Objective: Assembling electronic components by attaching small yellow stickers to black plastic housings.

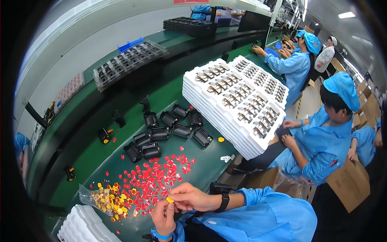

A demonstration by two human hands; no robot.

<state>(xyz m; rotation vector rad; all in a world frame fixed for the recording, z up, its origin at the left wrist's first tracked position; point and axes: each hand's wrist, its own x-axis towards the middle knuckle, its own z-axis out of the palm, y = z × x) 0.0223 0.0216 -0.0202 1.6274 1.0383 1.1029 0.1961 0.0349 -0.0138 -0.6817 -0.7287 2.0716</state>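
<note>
A small yellow piece (169,200) is pinched between the fingertips of both my hands, just above the near edge of the green bench. My left hand (163,219), with a blue band at its wrist, grips it from below. From the right, my right hand (192,197) closes on the same piece, a black watch on that wrist. Red-faced small pieces (155,179) lie scattered beyond my hands. To their left, yellow pieces (117,201) spill from a clear plastic bag (85,195). Several black cylindrical housings (150,150) stand behind the red ones.
Stacked white foam trays (225,121) with small assemblies rise at the right. More white trays (84,226) sit near left. Along the line run black parts (118,119) and a clear tray (129,66). A co-worker in blue (322,141) sits at right beside a cardboard box (347,183).
</note>
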